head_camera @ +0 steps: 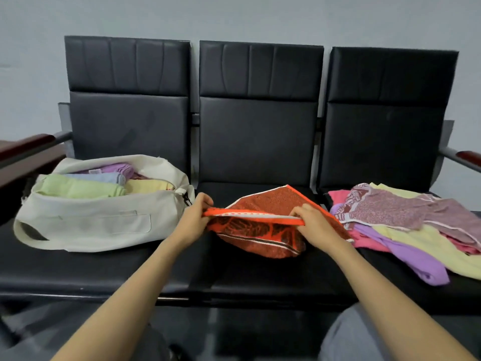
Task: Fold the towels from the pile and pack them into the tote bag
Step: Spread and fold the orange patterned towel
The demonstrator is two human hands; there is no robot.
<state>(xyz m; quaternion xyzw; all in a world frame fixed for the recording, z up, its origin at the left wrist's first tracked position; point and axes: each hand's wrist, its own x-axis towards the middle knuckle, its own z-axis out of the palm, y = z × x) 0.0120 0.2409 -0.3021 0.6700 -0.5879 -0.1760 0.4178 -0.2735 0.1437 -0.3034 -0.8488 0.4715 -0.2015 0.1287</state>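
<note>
An orange patterned towel (263, 230) hangs just above the middle seat, partly draped on it. My left hand (195, 217) pinches its near left corner and my right hand (312, 221) grips the same edge further right. A cream tote bag (99, 222) lies on the left seat, open at the top, with folded green, blue, purple and yellow towels (80, 188) inside. A loose pile of towels (406, 225) in pink, purple, yellow and a mauve print covers the right seat.
A row of three black padded seats (260, 272) with tall backs stands against a grey wall. Wooden-topped armrests (26, 144) stick out at both ends. My knees show at the bottom of the view.
</note>
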